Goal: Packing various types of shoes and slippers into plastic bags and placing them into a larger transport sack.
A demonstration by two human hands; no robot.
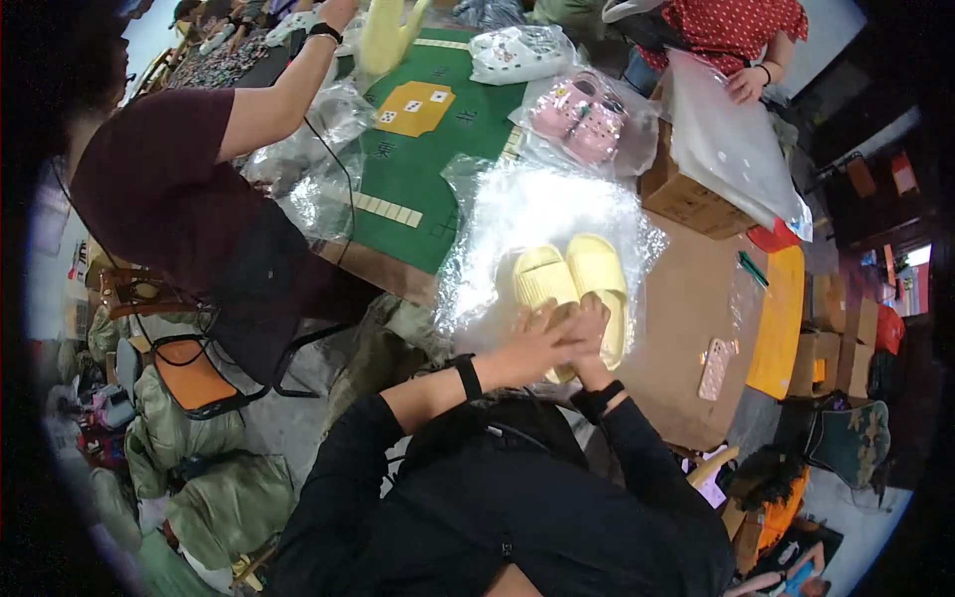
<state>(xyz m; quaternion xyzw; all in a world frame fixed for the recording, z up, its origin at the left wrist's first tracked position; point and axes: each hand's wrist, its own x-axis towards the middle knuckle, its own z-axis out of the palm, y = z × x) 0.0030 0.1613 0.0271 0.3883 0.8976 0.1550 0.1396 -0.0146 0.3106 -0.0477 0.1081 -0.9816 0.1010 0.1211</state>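
A pair of pale yellow slide sandals lies side by side on a stack of clear plastic bags (pixel 487 224) in front of me, the left slide (pixel 542 277) with a ribbed strap and the right slide (pixel 597 261) next to it. My left hand (pixel 542 346) reaches across the heel part of the left slide, its fingers stretched out and apart. Close against it, my right hand (pixel 589 328) rests at the heel part of the right slide. The two hands overlap, and the right hand's fingers are partly hidden, so its grip is unclear.
Bagged pink clogs (pixel 587 119) and bagged white clogs (pixel 521 54) lie beyond. At the far right a cardboard box (pixel 686 189) bears plastic bags under another person's hand (pixel 748 84). A phone (pixel 714 368) lies right. At left, a co-worker's arm (pixel 284 104) reaches over the green mat (pixel 438 90).
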